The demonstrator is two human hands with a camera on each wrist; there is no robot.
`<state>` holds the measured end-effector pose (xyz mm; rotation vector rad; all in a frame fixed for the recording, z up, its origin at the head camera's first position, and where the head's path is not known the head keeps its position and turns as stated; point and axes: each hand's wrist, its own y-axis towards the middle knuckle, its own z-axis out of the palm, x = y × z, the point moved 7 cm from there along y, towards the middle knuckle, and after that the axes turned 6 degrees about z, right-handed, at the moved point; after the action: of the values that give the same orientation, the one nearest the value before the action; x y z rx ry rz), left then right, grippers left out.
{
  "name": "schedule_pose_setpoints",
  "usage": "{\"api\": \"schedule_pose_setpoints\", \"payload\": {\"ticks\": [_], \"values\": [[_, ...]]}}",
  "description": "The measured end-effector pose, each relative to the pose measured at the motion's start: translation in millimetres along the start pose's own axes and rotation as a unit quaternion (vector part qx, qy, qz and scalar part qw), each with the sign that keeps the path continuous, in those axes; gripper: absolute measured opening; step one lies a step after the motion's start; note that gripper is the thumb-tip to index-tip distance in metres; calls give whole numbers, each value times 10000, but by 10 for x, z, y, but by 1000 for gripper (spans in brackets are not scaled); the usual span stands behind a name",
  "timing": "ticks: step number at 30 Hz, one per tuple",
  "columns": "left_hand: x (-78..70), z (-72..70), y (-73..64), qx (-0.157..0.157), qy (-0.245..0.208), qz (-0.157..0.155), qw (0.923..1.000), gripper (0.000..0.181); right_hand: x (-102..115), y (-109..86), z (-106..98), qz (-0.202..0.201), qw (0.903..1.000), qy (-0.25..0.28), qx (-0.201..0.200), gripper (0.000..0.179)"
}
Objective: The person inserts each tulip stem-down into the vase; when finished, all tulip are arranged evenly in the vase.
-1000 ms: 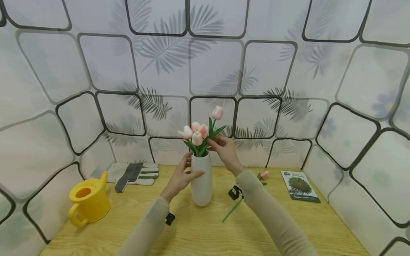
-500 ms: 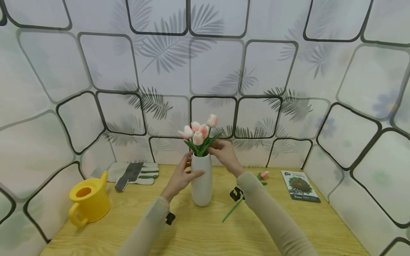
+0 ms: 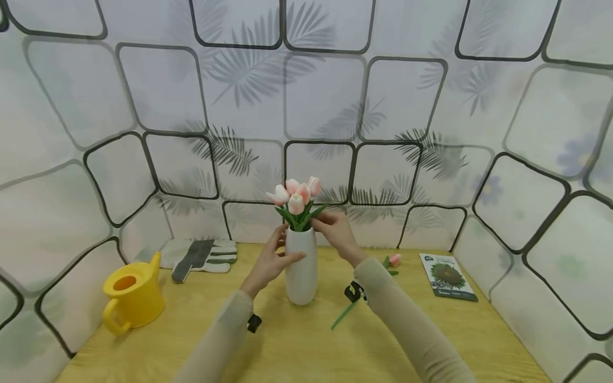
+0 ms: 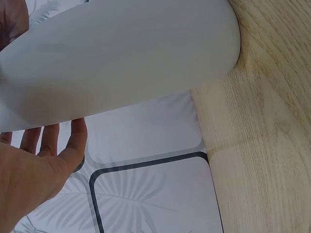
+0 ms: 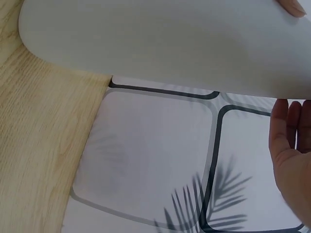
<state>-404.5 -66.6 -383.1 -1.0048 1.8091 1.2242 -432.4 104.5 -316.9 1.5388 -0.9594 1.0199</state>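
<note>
A white vase [image 3: 301, 268] stands upright on the table, several pink-and-white tulips [image 3: 296, 204] in its mouth. My left hand [image 3: 269, 266] grips its upper left side, thumb across the front; in the left wrist view the fingers of that hand [image 4: 36, 177] touch the vase wall [image 4: 146, 53]. At the right of the rim, my right hand [image 3: 339, 234] pinches the rightmost tulip [image 3: 314, 185] low among its leaves. Leaves and rim partly hide those fingertips. The right wrist view has the right hand [image 5: 294, 158] beside the vase, the stem out of sight.
A loose tulip [image 3: 395, 260] lies right of the vase, partly under the right forearm. A seed packet [image 3: 448, 276] lies farther right. On the left are a yellow watering can [image 3: 136, 298] and grey-white gloves [image 3: 203, 258]. A patterned backdrop [image 3: 325, 101] encloses the table.
The rightmost tulip has sunk lower and leftward into the vase, its bloom now close to the others. My right hand shifted down slightly with it. The left hand stays on the vase.
</note>
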Motion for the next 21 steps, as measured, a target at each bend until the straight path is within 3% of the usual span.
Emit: {"api": "schedule_pose_setpoints", "payload": {"ticks": [5, 10, 14, 21], "values": [[-21, -14, 12, 57, -15, 24, 10000, 86, -42, -24, -7, 109, 9999, -6, 100, 28], [0, -13, 14, 76, -61, -109, 9999, 86, -186, -122, -64, 358, 9974, 427, 451, 36], [1, 1, 21, 109, -40, -118, 9999, 87, -403, -234, -181, 612, 9941, 674, 596, 35], [2, -17, 5, 22, -15, -100, 9999, 87, -832, -425, -389, 1229, 9888, 503, 676, 32]]}}
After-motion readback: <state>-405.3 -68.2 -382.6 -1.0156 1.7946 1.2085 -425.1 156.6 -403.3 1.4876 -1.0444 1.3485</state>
